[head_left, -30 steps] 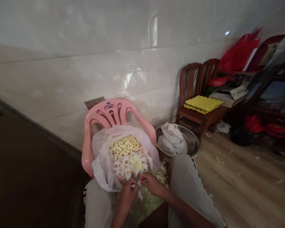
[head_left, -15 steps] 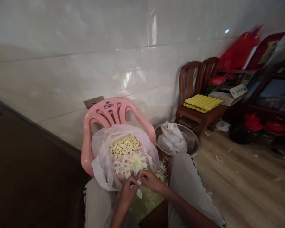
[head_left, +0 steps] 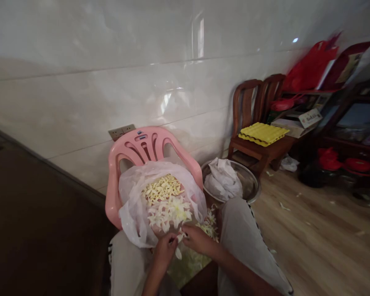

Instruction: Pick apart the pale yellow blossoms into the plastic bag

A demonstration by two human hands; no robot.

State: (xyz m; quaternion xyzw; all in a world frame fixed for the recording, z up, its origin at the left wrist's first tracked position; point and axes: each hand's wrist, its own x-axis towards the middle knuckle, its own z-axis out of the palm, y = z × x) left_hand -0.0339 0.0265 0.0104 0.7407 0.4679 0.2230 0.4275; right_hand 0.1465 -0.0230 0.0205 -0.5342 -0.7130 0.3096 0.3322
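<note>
Thin-petalled white flower (head_left: 180, 237) is between left hand (head_left: 165, 248) and right hand (head_left: 196, 239).
Fingers of both look pinched on it; long axis unclear.

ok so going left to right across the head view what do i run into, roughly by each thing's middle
Wall socket, left hand, white flower, right hand, metal basin, yellow egg tray, open box, round red lid.
</note>
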